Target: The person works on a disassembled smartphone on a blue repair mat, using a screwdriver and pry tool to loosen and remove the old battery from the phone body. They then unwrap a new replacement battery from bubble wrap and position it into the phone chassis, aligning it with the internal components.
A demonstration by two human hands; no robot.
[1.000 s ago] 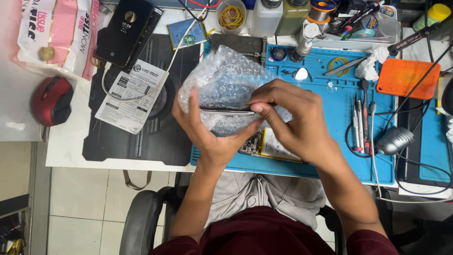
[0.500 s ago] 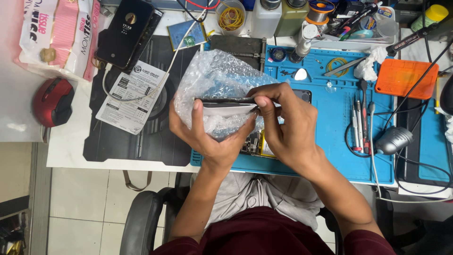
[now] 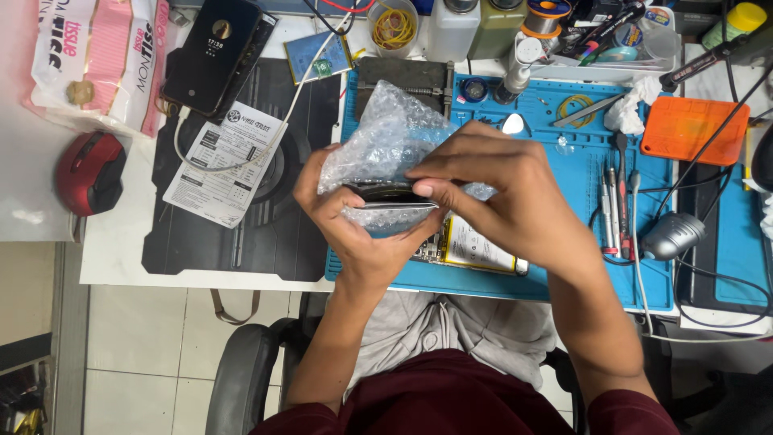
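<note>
Fingers of left hand (image 3: 354, 229) and right hand (image 3: 499, 201) around bubble-wrap bag (image 3: 386, 141) edge

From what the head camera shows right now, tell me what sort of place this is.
Most likely a phone or electronics repair bench. A blue work mat holds tweezers and small tools, a solder spool stands at the back, and an opened phone lies under the hands, which hold a dark flat part in bubble wrap.

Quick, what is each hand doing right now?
Left hand: closed around the bubble-wrap bag, cradling it from below.
Right hand: pinching the dark flat part at the bag's mouth.
</note>
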